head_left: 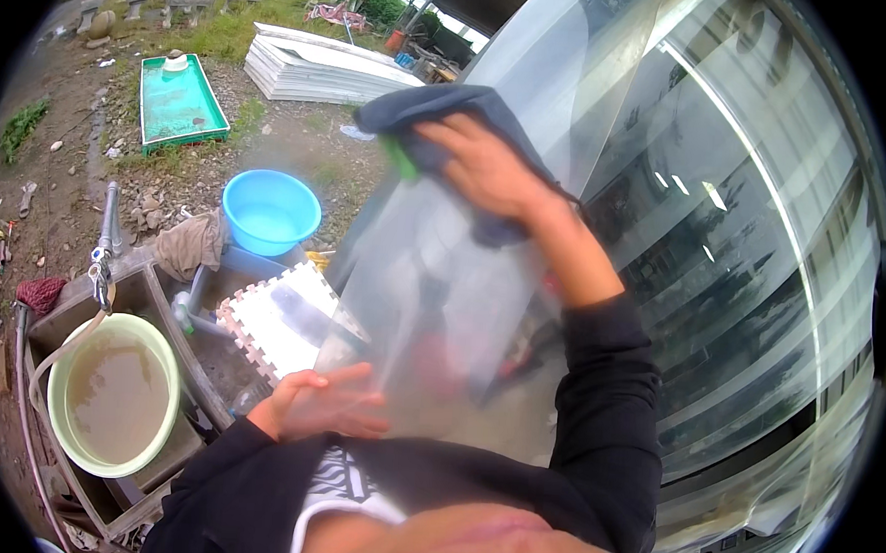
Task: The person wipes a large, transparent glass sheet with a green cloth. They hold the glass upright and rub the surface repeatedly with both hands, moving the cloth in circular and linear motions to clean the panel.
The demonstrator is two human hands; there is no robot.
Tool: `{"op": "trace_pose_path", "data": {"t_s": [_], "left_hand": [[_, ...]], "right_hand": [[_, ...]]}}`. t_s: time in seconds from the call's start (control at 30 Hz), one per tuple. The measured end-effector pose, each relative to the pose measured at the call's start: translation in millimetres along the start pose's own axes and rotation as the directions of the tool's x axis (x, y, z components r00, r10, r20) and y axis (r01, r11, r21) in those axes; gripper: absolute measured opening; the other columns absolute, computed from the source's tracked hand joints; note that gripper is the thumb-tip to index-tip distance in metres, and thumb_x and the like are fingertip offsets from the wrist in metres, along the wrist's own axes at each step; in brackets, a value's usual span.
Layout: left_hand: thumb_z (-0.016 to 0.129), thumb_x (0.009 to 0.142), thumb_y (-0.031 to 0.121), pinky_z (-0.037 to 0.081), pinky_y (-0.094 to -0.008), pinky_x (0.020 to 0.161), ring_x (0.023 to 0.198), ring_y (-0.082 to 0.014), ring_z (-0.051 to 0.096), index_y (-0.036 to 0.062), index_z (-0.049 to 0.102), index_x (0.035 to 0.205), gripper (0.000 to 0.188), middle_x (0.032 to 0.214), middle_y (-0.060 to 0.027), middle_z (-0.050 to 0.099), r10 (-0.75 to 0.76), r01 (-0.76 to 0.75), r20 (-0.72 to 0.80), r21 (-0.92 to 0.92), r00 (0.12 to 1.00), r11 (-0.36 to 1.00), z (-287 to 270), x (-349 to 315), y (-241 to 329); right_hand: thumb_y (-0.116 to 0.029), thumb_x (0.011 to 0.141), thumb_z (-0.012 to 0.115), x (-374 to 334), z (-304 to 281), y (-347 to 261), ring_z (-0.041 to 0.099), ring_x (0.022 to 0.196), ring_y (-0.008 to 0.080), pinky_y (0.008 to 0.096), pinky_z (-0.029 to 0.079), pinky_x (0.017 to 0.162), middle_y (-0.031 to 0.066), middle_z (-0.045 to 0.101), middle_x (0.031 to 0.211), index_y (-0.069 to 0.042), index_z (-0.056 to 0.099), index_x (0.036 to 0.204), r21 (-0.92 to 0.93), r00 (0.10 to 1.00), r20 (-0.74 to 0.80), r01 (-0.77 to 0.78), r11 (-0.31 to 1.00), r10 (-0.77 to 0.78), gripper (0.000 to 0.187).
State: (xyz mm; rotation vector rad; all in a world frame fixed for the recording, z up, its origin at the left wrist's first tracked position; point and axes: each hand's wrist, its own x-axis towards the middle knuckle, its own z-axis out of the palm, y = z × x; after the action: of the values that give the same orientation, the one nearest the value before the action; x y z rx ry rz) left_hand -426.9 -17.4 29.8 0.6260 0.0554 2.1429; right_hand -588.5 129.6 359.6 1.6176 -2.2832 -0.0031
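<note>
One cloth [506, 120] under my flat, spread right fingers [463, 125]! Left of my open, empty left fingers [356, 397]: one blue basin [271, 217], one green basin [170, 362] holding murky water [116, 390].

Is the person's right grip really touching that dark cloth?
Touching. The head view shows the right grip laid over the dark cloth, its back toward the camera, with cloth showing beyond the hand's edges.

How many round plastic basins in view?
2 clear ones: blue basin at the far side of the grey sink; pale green basin at its left compartment. A pale curved edge at lower left could be another, mostly cut off.
</note>
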Motion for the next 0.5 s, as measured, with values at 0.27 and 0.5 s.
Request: {"op": "trace_pose_path", "data": {"t_s": [0.27,0.5], "left_hand": [[0.043,0.085,0.029,0.020,-0.0594,0.108,0.125,-0.0593,0.032,0.0169,0.035,0.144,0.061,0.134,-0.0227,0.048,-0.049,0.050,-0.062,0.024,0.997,0.998,-15,-9,4],[0.049,0.082,0.031,0.021,-0.0596,0.108,0.124,-0.0580,0.035,0.0105,0.035,0.143,0.065,0.134,-0.0250,0.046,0.011,-0.009,-0.148,0.015,0.989,1.000,0,-17,6]], "right_hand": [[-0.042,0.091,0.046,54,-158,217,0.034,0.132,0.0323,0.0431,0.029,0.108,0.0094,0.037,0.146,-0.021,0.045,0.136,-0.582,0.821,-0.541,-0.522,0.624,0.183,0.050],[-0.022,0.087,0.054,11,12,-8,0.034,0.132,0.0302,0.0518,0.026,0.107,0.0067,0.045,0.138,-0.018,0.052,0.130,-0.393,0.992,0.062,-0.080,0.916,0.113,0.043]]}}
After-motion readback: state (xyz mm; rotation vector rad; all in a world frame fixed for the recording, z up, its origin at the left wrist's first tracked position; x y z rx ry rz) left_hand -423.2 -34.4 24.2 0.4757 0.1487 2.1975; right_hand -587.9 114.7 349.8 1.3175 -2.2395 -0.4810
